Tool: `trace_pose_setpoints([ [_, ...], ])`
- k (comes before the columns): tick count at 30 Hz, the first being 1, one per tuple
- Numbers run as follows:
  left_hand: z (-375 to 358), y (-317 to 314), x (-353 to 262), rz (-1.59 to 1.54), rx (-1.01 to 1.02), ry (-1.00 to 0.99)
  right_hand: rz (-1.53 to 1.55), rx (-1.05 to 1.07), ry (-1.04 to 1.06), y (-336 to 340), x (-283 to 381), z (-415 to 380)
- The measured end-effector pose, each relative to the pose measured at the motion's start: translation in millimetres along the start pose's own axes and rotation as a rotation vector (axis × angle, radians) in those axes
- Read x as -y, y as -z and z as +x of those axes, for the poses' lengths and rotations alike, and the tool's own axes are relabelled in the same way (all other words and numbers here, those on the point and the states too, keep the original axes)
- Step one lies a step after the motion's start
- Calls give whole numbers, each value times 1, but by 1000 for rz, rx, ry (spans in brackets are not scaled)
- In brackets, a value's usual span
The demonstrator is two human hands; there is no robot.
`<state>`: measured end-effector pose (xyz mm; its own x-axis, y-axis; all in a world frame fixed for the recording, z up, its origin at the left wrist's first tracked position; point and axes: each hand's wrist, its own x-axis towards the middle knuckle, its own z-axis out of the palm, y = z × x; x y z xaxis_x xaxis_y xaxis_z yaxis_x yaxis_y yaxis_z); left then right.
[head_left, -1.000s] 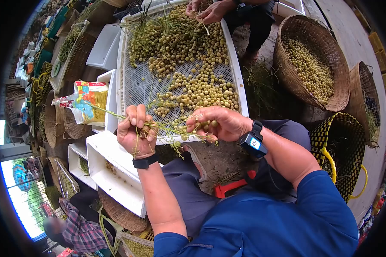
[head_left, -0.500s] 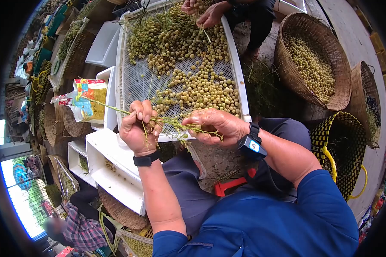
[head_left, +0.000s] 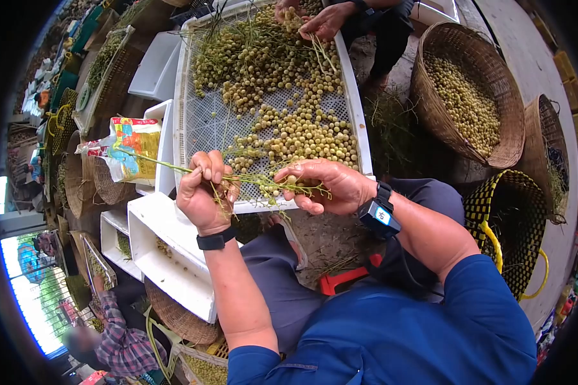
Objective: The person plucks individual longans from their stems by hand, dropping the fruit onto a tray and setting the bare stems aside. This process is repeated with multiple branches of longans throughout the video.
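My left hand [head_left: 204, 196] is closed in a pinch round a green branching fruit stem [head_left: 253, 181], its bare end sticking out to the left. Thin twigs and a few small fruits hang from the stem's right part. There my right hand [head_left: 337, 186] holds a small round fruit [head_left: 291, 179] between thumb and forefinger, its lower fingers loosely bent. Behind both hands lies a white mesh-bottomed tray [head_left: 202, 135], heaped with round yellow-brown fruits, longan-like in look [head_left: 308, 138]. Many at the far end are still on stems.
Another person's hands [head_left: 324, 22] hold stems over the tray's far end. Wicker baskets, one full of fruit [head_left: 517, 122], stand at right beside a black-and-yellow woven basket [head_left: 536, 224]. White foam boxes [head_left: 173, 256] and a colourful plastic bag [head_left: 135, 151] lie left. Another person sits lower left.
My right hand has opened somewhat and turned, with a fruit now visible at its fingertips. My left hand has shifted slightly left with the stem. The other person's hands have moved slightly right.
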<state>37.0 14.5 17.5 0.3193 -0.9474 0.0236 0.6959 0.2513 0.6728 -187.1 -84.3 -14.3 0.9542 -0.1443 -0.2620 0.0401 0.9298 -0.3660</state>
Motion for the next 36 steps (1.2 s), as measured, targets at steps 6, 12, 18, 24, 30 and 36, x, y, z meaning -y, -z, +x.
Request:
trace_pose_setpoints([
  [6,-1,-2,0,34,14,16,-110,-64,30,3,-2,3],
  [12,-2,-3,-2,59,5,14,-45,-142,-41,-16,2,-2],
  [18,-2,-2,-2,67,4,3,-165,-71,37,9,-6,6],
  [24,-2,-3,-2,76,-12,3,-165,-57,-47,-4,-6,2],
  [30,-3,-1,-2,87,-4,5,-169,-71,-39,-2,-5,1],
  [36,-3,-6,3,121,-36,-5,-137,-285,121,3,-11,9],
])
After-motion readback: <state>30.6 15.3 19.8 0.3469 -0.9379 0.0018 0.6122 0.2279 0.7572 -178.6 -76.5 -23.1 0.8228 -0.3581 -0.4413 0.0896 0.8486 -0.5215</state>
